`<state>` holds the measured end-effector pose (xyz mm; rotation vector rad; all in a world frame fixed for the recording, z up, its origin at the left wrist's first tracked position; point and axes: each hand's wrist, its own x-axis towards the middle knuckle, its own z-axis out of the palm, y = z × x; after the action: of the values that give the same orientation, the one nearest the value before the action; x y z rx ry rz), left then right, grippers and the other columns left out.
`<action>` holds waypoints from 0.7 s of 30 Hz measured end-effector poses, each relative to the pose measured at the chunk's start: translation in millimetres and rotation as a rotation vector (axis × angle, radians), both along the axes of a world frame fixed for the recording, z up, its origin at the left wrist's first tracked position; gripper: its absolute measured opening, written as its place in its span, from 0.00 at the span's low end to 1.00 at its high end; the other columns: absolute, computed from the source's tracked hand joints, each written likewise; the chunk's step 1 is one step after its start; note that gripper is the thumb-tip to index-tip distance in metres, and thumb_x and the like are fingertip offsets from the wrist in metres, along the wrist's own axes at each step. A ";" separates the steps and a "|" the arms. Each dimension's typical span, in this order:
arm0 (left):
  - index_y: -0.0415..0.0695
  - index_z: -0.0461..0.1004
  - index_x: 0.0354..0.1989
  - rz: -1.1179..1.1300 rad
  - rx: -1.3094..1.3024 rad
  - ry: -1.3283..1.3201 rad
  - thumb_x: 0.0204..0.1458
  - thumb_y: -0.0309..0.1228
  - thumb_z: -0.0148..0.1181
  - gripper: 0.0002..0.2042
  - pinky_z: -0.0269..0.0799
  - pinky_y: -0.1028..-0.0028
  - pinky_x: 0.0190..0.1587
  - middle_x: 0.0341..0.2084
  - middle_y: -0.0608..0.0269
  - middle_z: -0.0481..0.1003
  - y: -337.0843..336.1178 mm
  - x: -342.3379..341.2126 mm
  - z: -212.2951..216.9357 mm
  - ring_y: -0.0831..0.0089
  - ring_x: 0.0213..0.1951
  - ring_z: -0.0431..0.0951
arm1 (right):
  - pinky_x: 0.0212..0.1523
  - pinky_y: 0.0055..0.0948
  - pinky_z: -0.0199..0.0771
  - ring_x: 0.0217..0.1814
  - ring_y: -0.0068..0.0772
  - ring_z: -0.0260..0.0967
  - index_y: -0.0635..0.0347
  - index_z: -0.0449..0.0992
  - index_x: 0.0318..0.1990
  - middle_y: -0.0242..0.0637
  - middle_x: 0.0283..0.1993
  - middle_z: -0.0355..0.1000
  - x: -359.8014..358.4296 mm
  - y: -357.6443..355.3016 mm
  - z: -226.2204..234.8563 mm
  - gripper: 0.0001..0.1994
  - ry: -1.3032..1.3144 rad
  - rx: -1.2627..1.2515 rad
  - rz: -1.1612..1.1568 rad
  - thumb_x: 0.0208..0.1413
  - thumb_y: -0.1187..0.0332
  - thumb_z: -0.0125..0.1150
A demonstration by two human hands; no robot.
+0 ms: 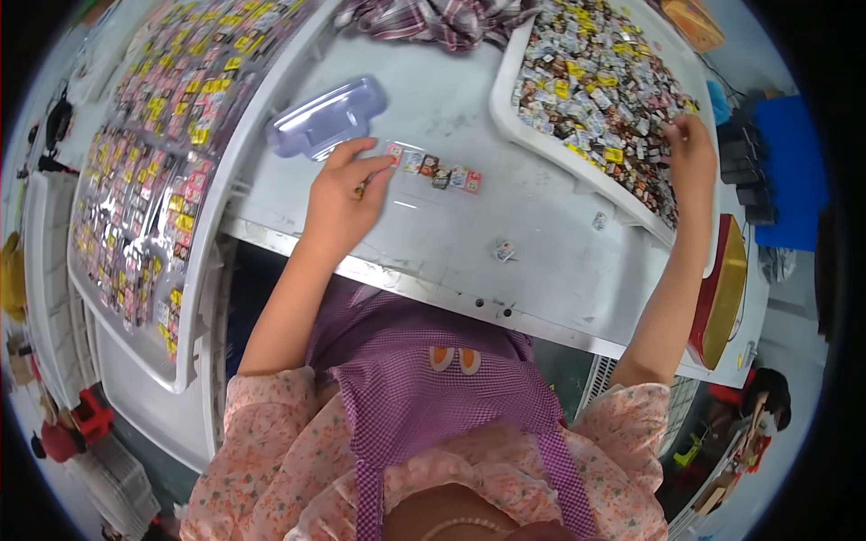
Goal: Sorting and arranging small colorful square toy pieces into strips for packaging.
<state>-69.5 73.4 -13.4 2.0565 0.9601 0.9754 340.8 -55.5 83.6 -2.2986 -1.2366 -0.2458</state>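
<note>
On the table, a clear plastic tray [406, 200] carries a short row of small printed square pieces [431, 166] in pink, white and dark colours. My left hand [347, 191] is at its left end, thumb and forefinger closed near the pink piece there. A small printed piece [362, 188] shows between its curled fingers. My right hand [693, 162] reaches over the right edge of a white bin [577, 168], fingers bent against a heap of similar pieces [604, 90]. Whatever those fingertips grip is too small to make out.
An empty translucent tray [329, 115] lies behind my left hand. Two loose pieces lie near the front, one a white printed square [504, 251]. A large white tray [206, 216] of filled clear packs stands at left. Plaid cloth [442, 20] lies at the back; a red-gold tin [724, 293] stands right.
</note>
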 end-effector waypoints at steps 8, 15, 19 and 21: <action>0.42 0.79 0.39 0.058 0.116 0.075 0.50 0.27 0.61 0.08 0.73 0.70 0.32 0.43 0.50 0.73 -5.9 -0.2 2.4 0.62 0.24 0.76 | 0.39 0.20 0.70 0.38 0.20 0.72 0.64 0.75 0.40 0.32 0.34 0.75 -159.0 -3.2 0.8 0.05 0.725 0.179 0.448 0.56 0.76 0.57; 0.43 0.79 0.40 0.071 0.121 0.119 0.51 0.27 0.61 0.09 0.73 0.67 0.31 0.44 0.49 0.72 -10.2 4.5 5.2 0.60 0.25 0.77 | 0.36 0.18 0.69 0.33 0.19 0.71 0.66 0.76 0.39 0.33 0.32 0.76 -217.1 43.5 -34.3 0.06 0.895 0.037 0.533 0.54 0.77 0.58; 0.44 0.79 0.42 0.030 0.180 0.130 0.50 0.26 0.61 0.10 0.74 0.66 0.32 0.43 0.49 0.72 -10.5 4.9 5.6 0.59 0.25 0.77 | 0.34 0.18 0.68 0.31 0.18 0.69 0.65 0.76 0.40 0.33 0.32 0.76 -230.8 73.3 -41.6 0.07 0.817 -0.015 0.542 0.54 0.74 0.59; 0.43 0.78 0.42 0.042 0.192 0.130 0.50 0.26 0.61 0.10 0.74 0.65 0.32 0.43 0.49 0.72 -10.9 5.2 5.1 0.58 0.26 0.77 | 0.32 0.20 0.67 0.30 0.17 0.67 0.65 0.77 0.39 0.31 0.31 0.75 -232.8 83.9 -48.8 0.07 0.810 0.004 0.583 0.54 0.72 0.60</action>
<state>-64.4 62.5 -8.3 2.2912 1.0137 0.9998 108.0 28.4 34.7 -1.6257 -1.3402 0.7998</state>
